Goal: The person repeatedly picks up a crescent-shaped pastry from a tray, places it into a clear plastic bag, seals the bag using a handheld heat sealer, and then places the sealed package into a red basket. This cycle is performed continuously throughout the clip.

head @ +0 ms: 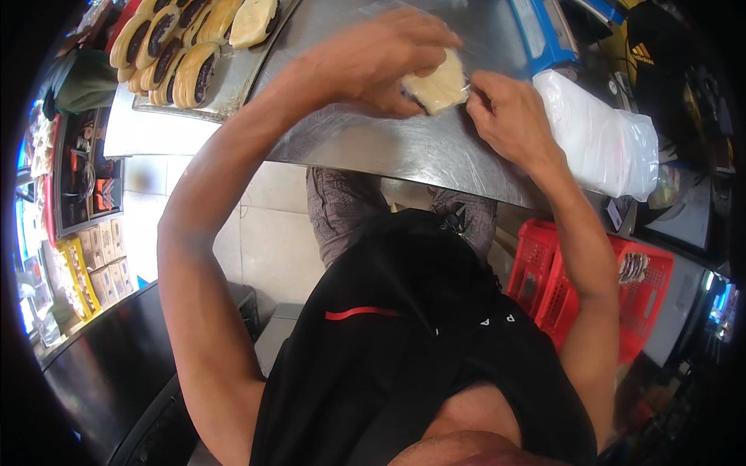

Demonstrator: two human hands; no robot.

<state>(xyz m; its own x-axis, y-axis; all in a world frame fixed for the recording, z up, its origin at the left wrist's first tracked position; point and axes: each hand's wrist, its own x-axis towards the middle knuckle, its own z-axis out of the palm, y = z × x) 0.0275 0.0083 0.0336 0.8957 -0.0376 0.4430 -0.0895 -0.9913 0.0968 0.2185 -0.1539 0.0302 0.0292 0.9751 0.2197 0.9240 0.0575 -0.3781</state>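
A pale yellow bread piece in a clear plastic bag [440, 87] is between my two hands, over the steel table [373, 143]. My left hand [387, 61], slightly blurred, curves over the bag's left side, fingers spread along its top and thumb below. With fingers and thumb pinched together, my right hand [507, 110] is at the bag's right edge and seems to grip the thin plastic. At the upper left, golden buns with dark filling [195, 76] lie piled on a metal tray [230, 87].
A stack of white plastic bags [594, 134] lies right of my right hand. Behind it stands a blue-framed device [542, 35]. Red plastic crates [536, 262] stand below the table at the right. The table's front edge runs just before my body.
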